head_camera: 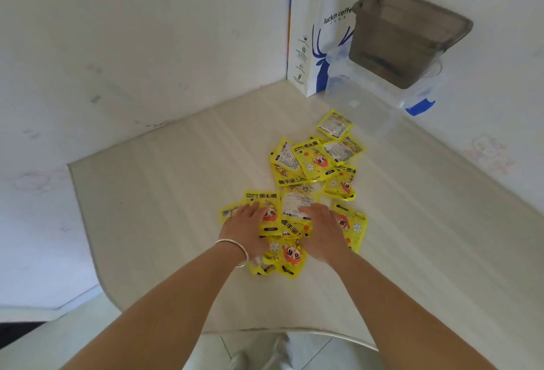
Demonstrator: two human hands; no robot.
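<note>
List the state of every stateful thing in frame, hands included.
hand warmer packets: loose overlapping heap on the table, some face up, some face down.
left hand: open, flat on the heap.
right hand: open, flat on the heap.
grey bin: lidless, sits on the clear container.
clear container: under the bin, contents unclear.
paper bag: upright.

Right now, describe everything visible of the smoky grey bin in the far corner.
The smoky grey bin is a rectangular tub of translucent brownish-grey plastic, tapering towards its base, with a thicker rim around an open top. It appears tilted and sits on top of a clear plastic box with a blue latch, at the far corner of the table. A white paper bag stands beside it, partly behind. Its contents cannot be told.
</note>
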